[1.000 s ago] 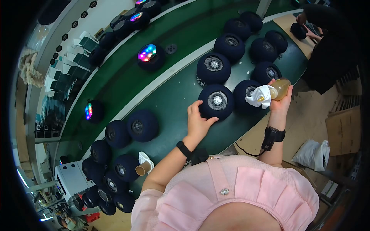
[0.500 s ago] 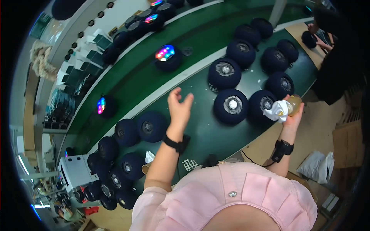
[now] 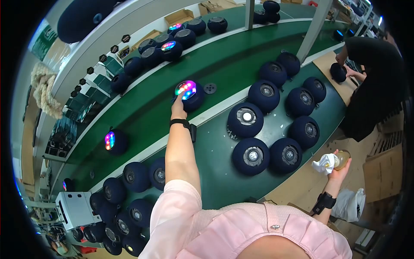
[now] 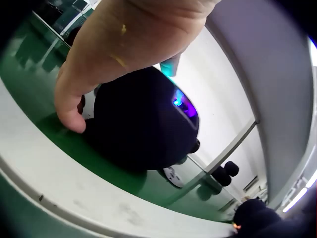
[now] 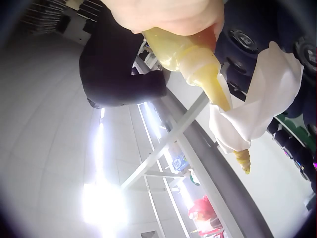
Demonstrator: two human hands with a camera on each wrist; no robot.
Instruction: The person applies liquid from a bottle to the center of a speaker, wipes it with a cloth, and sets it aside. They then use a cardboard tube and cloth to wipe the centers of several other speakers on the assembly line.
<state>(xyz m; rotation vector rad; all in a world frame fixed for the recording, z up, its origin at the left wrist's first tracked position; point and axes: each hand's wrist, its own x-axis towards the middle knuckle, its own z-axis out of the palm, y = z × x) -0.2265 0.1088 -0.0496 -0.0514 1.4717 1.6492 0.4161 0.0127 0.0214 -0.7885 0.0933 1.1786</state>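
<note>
Out over the green belt, my left hand (image 3: 179,108) grips the left side of a dark blue ball-shaped speaker (image 3: 192,100) with a multicoloured lit panel. The left wrist view shows my thumb beside the dark ball (image 4: 143,119) and a fingertip at its lit side. My right hand (image 3: 339,172) holds a squeeze bottle (image 3: 343,159) of yellowish liquid, with a white cloth (image 3: 324,165) around its nozzle. In the right wrist view the bottle (image 5: 166,47) points downward, its yellow tip (image 5: 242,161) sticking out past the cloth (image 5: 267,94).
Several dark speakers (image 3: 251,156) stand on the green table (image 3: 215,172), with more at the lower left near a white box (image 3: 77,210). Another lit speaker (image 3: 116,141) is on the belt. A person in black (image 3: 373,82) works at the right. A metal post (image 3: 315,32) rises behind.
My left hand has left the speaker on the table and moved forward and left onto the lit one on the belt. My right hand still holds the bottle, now lower in view.
</note>
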